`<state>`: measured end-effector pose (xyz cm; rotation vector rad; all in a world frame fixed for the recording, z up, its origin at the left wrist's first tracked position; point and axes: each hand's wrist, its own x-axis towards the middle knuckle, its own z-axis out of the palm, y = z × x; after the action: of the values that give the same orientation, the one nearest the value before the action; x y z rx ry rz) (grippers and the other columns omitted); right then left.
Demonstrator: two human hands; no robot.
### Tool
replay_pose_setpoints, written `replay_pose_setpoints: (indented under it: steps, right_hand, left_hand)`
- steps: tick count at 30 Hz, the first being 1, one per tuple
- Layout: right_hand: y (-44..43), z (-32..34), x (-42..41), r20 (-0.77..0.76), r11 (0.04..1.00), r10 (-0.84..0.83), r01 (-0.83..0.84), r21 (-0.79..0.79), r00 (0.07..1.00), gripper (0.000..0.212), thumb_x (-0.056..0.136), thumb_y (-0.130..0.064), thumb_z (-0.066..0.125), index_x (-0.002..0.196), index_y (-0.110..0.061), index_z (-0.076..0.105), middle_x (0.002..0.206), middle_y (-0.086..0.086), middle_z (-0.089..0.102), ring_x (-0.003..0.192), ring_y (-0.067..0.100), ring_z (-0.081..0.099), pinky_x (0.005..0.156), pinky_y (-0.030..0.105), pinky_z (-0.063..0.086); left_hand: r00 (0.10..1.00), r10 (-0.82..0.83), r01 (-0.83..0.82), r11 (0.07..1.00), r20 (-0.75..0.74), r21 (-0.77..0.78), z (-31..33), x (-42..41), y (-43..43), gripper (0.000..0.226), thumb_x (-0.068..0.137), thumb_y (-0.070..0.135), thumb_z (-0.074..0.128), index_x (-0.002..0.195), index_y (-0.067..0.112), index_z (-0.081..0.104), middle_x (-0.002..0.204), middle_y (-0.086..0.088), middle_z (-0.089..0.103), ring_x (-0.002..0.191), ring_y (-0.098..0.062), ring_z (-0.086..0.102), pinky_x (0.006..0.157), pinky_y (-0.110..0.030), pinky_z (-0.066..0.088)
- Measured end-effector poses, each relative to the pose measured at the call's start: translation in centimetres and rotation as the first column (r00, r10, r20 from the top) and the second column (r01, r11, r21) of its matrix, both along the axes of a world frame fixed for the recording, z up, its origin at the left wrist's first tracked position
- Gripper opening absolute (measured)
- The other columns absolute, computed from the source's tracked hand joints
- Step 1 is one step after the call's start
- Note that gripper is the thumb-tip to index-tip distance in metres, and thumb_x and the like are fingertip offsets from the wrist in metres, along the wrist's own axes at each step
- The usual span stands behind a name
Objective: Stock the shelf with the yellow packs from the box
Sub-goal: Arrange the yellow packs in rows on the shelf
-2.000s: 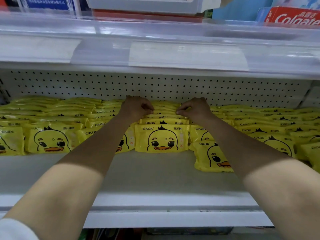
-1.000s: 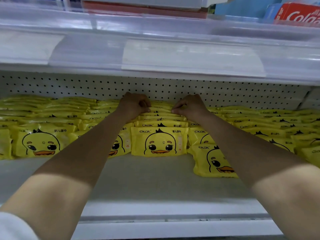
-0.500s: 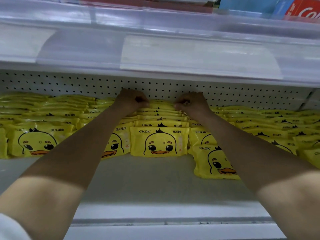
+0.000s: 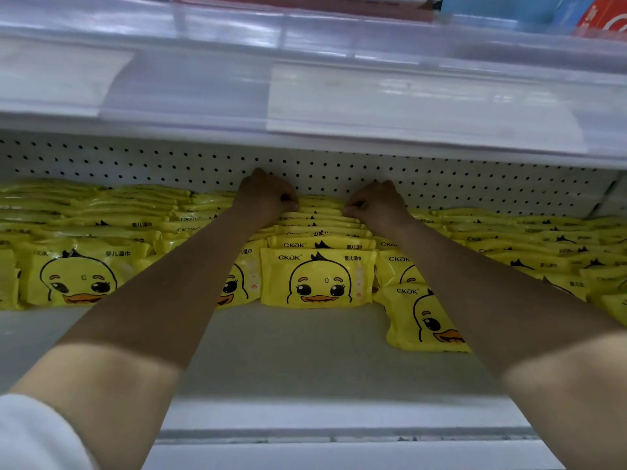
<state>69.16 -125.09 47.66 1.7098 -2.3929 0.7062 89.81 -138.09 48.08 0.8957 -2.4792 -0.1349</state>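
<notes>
Left hand [image 4: 264, 198] and right hand [image 4: 377, 205] each pinch an end of the rearmost yellow pack [image 4: 319, 202] between them, on a shelf [image 4: 305, 354] crammed with duck-face packs [image 4: 319, 279].

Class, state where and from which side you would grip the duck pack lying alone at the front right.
Pinch the near left corner of the loose pack, coming from the shelf front: it lies skewed ahead of the rows, with bare shelf beside that corner.
</notes>
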Motion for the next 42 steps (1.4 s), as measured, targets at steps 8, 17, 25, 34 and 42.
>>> replay_pose_setpoints:
  steps: [8,17,25,34,42]
  right_hand:
    - [-0.2,0.1,0.5,0.022,1.000,0.003,-0.003,0.019,1.000,0.020,0.084,-0.048,0.069,0.081,-0.029,0.076,0.097,-0.001,0.070,0.114,0.027,0.053,0.094,0.041,0.048]
    - [-0.3,0.6,0.5,0.078,0.996,-0.075,0.078,-0.034,0.994,0.018,0.079,-0.049,0.074,0.095,-0.040,0.074,0.112,-0.012,0.067,0.123,0.024,0.040,0.086,0.032,0.038]
    - [-0.5,0.7,0.9,-0.023,0.994,-0.109,0.110,0.028,0.994,0.021,0.087,-0.049,0.066,0.102,-0.037,0.075,0.123,-0.007,0.062,0.128,0.028,0.039,0.087,0.034,0.034]
    - [-0.2,0.8,0.2,0.084,0.987,-0.128,0.135,-0.092,0.988,0.026,0.090,-0.047,0.063,0.110,-0.034,0.073,0.121,-0.006,0.065,0.127,0.028,0.045,0.098,0.036,0.040]
    - [0.2,1.1,0.5,0.041,0.987,-0.160,0.161,-0.015,0.986,0.029,0.088,-0.053,0.064,0.114,-0.040,0.071,0.133,-0.006,0.059,0.133,0.026,0.037,0.099,0.035,0.036]
  left_hand:
    - [0.986,0.083,-0.082,0.997,0.146,-0.012,0.2,-0.2,0.1,0.031,0.094,0.049,0.054,0.099,0.024,0.071,0.104,-0.002,0.066,0.119,-0.028,0.042,0.096,-0.040,0.043]
    - [0.991,-0.010,0.037,0.978,-0.132,0.206,0.2,-0.6,-0.3,0.017,0.085,0.025,0.072,0.101,0.020,0.075,0.111,0.001,0.070,0.107,-0.018,0.061,0.097,-0.033,0.046]
    - [1.000,0.003,-0.001,0.998,-0.019,0.063,0.0,-1.4,-0.2,0.012,0.090,0.030,0.064,0.098,0.026,0.073,0.110,0.001,0.068,0.109,-0.023,0.057,0.094,-0.037,0.046]
    - [0.994,0.052,-0.037,0.988,-0.093,0.152,0.2,-1.4,-0.7,0.023,0.093,0.035,0.060,0.104,0.018,0.072,0.109,-0.004,0.068,0.105,-0.025,0.060,0.091,-0.037,0.049]
    - [0.987,0.036,-0.004,0.980,-0.159,0.198,-0.1,-1.4,-1.0,0.019,0.089,0.029,0.067,0.106,0.021,0.073,0.112,0.000,0.069,0.108,-0.022,0.060,0.095,-0.038,0.048]
